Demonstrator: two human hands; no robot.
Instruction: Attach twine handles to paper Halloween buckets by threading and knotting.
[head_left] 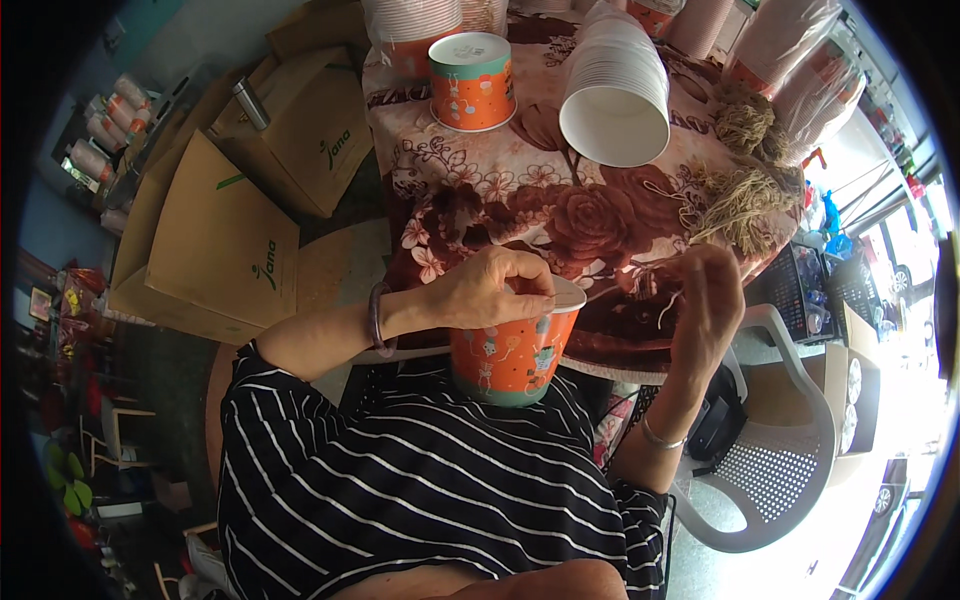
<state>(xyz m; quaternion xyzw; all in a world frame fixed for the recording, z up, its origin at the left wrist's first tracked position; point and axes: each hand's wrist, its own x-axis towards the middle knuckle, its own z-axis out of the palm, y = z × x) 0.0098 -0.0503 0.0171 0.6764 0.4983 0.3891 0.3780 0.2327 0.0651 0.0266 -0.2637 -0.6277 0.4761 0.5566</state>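
An orange paper bucket [510, 352] with a green base and small printed figures stands in my lap, against the table edge. My left hand [490, 288] is closed at its rim, thumb and fingers pinched together there and covering part of the opening. To the right of the bucket my right hand [708, 310] is raised with its fingers curled together. Whatever it may hold is hidden. A thin pale string [668, 308] shows close beside this hand; whether the fingers grip it I cannot tell.
On the flowered tablecloth [600, 215] stand an upside-down orange bucket [472, 85], a lying stack of white buckets [615, 120] and bundles of tan string [740, 205]. Cardboard boxes [225, 235] are on the left. A grey plastic chair [770, 460] stands at my right.
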